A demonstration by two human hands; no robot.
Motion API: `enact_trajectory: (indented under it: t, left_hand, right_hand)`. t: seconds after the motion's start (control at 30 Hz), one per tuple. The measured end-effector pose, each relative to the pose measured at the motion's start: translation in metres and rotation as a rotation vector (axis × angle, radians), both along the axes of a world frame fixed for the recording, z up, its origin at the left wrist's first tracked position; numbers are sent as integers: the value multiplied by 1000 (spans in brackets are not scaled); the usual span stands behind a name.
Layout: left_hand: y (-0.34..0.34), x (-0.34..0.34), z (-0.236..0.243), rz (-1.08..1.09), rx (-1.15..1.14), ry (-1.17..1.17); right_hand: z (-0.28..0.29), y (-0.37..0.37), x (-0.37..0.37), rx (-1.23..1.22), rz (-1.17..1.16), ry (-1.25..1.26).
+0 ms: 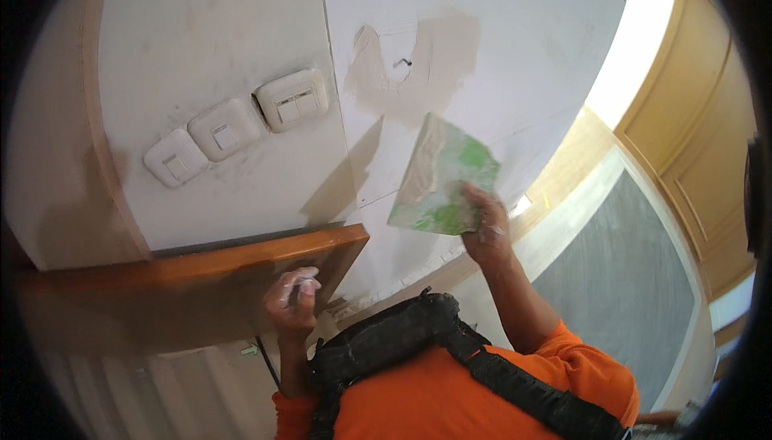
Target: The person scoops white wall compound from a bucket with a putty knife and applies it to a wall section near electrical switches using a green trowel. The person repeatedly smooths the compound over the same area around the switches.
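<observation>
My right hand point(486, 223) grips the lower right corner of a flat squarish plate point(446, 167), green under pale, smeared putty, held up before the white wall panel point(490, 54). A beige putty patch point(448, 54) around a bare white spot with a small dark hole lies above the plate on that panel. My left hand point(293, 299), white residue on its curled fingers, is closed in front of the wooden ledge point(217, 251); I cannot make out what, if anything, it holds.
Three cream switch plates point(289, 101) run along the wall at upper left, above the ledge. Wooden panelled doors point(691, 143) are at right, with a grey panel in a pale frame point(619, 279) below. A black strap pack point(386, 331) crosses my orange shirt.
</observation>
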State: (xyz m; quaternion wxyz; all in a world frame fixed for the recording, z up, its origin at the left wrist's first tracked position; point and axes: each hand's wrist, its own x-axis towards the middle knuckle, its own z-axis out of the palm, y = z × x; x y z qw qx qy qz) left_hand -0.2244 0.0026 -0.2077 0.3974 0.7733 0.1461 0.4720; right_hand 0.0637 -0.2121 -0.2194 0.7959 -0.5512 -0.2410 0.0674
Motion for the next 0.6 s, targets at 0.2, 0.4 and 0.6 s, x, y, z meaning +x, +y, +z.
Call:
enact_trajectory:
  t: [0.2, 0.4, 0.6]
  left_hand:
    - [-58, 102, 30, 187, 102, -4]
    - [-70, 247, 101, 460, 276, -263]
    - [-64, 302, 120, 806, 252, -284]
  right_hand:
    - [152, -51, 75, -246, -410, -1336]
    - [266, -49, 161, -383, -484, -2155]
    - [304, 9, 166, -219, -378, -2508]
